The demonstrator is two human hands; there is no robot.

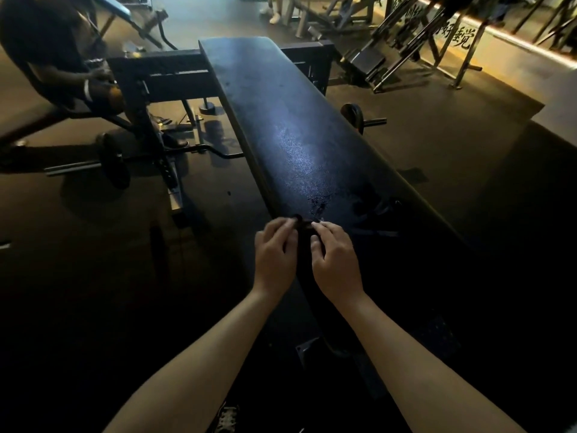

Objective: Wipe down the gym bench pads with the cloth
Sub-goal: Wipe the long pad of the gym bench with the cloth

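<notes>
A long black bench pad (281, 120) runs from the near middle to the far middle, with a shiny patch along its centre. My left hand (274, 254) and my right hand (334, 257) rest side by side on its near end. The fingertips of both pinch a small dark piece of fabric, seemingly the cloth (302, 222), which is hard to make out against the dark pad. Dark smudges or marks (374, 207) lie on the pad just right of my hands.
A person (46, 57) sits on another bench at the far left. A barbell with a weight plate (114, 160) lies on the floor to the left, and another plate (352, 115) to the right. Machines (406, 42) stand at the back right, beside someone's legs (274, 10).
</notes>
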